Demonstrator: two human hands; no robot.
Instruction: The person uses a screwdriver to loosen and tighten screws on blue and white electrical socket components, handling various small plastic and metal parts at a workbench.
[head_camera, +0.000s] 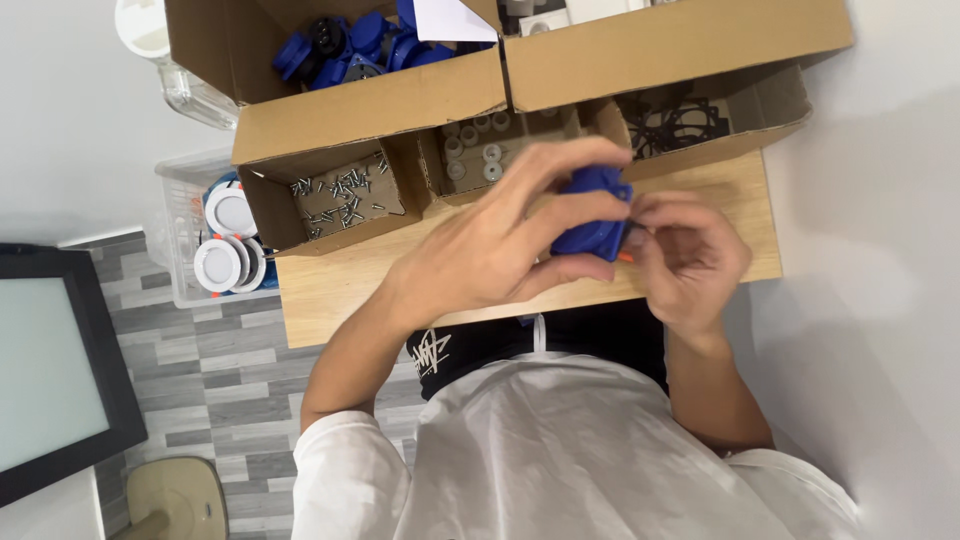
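Observation:
My left hand (500, 240) is wrapped around a blue plastic part (592, 212) and holds it above the wooden table (330, 290). At the part's right side, my right hand (690, 262) has its fingers curled against it. A small orange piece (625, 257) shows between the right fingers; I cannot tell what it is. Both hands hover just in front of a row of cardboard compartments.
The cardboard compartments hold metal screws (345, 195), small white round parts (475, 150) and black gaskets (675, 120). A bigger box behind holds several blue parts (350, 45). A clear bin with white round discs (225, 240) stands left of the table. A dark screen (50, 370) and a stool (175, 495) are at the lower left.

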